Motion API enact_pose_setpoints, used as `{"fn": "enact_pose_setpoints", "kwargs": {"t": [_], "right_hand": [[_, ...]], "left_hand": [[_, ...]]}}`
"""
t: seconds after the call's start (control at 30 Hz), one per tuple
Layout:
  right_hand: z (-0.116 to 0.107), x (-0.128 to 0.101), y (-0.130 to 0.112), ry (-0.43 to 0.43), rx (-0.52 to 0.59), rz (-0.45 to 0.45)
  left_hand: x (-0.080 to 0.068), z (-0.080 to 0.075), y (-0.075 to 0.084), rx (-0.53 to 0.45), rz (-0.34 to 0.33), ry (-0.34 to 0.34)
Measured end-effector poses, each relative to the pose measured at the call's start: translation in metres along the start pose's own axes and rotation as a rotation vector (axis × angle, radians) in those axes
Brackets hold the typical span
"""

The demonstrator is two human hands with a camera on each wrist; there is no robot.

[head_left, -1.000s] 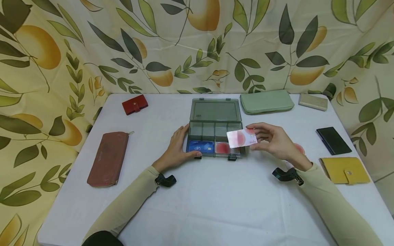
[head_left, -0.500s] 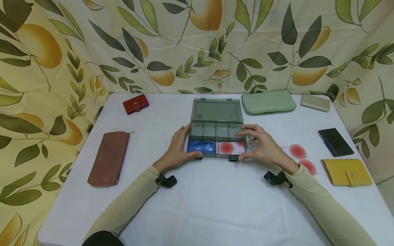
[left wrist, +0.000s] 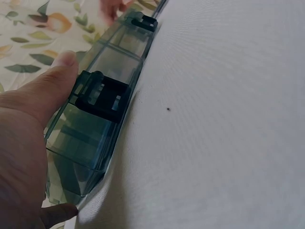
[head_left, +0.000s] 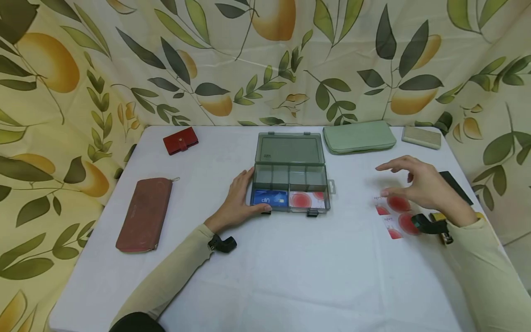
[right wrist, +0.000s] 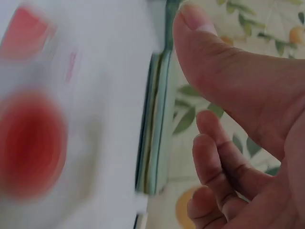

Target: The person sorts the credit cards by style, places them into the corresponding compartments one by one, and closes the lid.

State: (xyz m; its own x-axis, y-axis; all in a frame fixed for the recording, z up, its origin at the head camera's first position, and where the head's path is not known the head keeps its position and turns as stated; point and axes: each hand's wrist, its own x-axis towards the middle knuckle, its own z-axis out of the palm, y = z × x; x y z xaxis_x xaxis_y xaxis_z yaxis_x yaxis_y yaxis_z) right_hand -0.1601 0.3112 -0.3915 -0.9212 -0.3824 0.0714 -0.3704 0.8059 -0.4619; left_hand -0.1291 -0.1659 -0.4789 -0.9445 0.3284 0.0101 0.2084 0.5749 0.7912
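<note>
My left hand (head_left: 236,200) rests against the left end of the clear grey plastic compartment box (head_left: 290,182), fingers laid along its side wall and thumb on its front edge by the black latch (left wrist: 102,95), bracing rather than clenching. The box sits open with its lid tipped back; its front row holds a blue card (head_left: 270,198) on the left and a white card with a red circle (head_left: 306,200) beside it.

My right hand (head_left: 419,184) hovers well to the right of the box, released and holding nothing, fingers loosely spread above two more white cards with red circles (head_left: 394,214) that lie on the counter (head_left: 290,267). I cannot tell whether my fingertips touch them.

The counter wears a white cloth. Left of the box lie a long brown zip pouch (head_left: 145,214) and, farther back, a small red snap wallet (head_left: 180,140). Behind and right of the box are a pale green zip wallet (head_left: 358,137) and a small beige case (head_left: 421,137). A black wallet (head_left: 456,186) shows just beyond my right hand. A drape printed with leaves and yellow fruit (head_left: 265,60) hangs behind.
</note>
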Motion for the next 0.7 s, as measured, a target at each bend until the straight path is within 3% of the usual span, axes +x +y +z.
{"fn": "enact_pose_setpoints", "kwargs": {"t": [0.13,0.3,0.7], "right_hand": [[-0.009,-0.01,0.026,-0.1,-0.031,0.081],[-0.004,-0.016,0.047,-0.244,-0.031,0.158],[0.002,-0.017,0.06,-0.273,-0.045,0.163]], "left_hand": [[0.0,0.0,0.001,0.006,-0.003,-0.004],[0.0,0.0,0.002,0.007,-0.002,0.007],[-0.001,0.003,0.002,-0.001,-0.014,0.017]]}}
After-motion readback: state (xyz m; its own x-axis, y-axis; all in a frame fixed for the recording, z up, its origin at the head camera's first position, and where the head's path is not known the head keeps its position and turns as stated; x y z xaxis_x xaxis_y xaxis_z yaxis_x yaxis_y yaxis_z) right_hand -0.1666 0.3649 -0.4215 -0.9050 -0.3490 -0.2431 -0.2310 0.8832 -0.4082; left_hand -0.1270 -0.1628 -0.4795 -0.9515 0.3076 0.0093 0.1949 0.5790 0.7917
